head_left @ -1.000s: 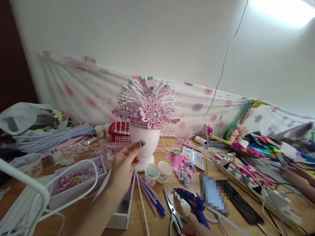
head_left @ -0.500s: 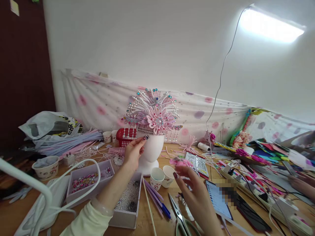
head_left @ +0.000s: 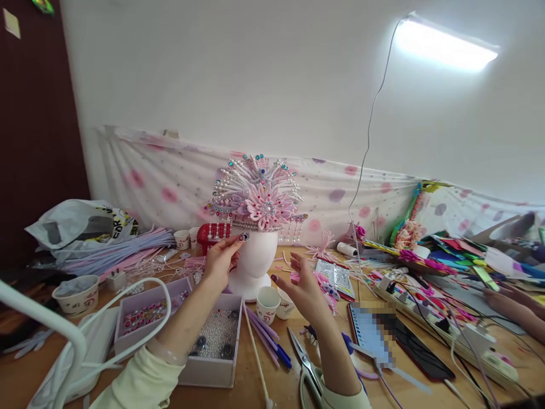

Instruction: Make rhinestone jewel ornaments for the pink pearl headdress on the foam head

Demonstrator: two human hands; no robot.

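Small jewelled piece [head_left: 244, 237], dark at its centre, is pinched between the thumb and fingertips of the left hand [head_left: 219, 264], in front of the white stand [head_left: 258, 255] at its left edge; whether it touches the stand, I cannot tell. On top of the stand sits the headdress [head_left: 270, 207], a fan of pale beaded stems with a large pink flower at the front and strings of beads hanging at both sides. The right hand [head_left: 304, 287] is held wide, fingers spread and lightly curved, to the right of the stand, and partly covers one paper cup [head_left: 284, 308]; another paper cup [head_left: 267, 307] is in full view just in front of the stand. Nearer than the stand, on the worktop [head_left: 283, 387], lie purple strips [head_left: 261, 332], a blue pen [head_left: 283, 357] and scissors [head_left: 303, 360]. To the front left of the stand is a white box [head_left: 208, 372] of pearls, with a second box [head_left: 128, 343] of coloured gems beyond its left side. Just behind the stand, to the left, is a red basket [head_left: 208, 236]. Well to the right of the stand, another person's hand [head_left: 506, 307] shows at the edge of view.
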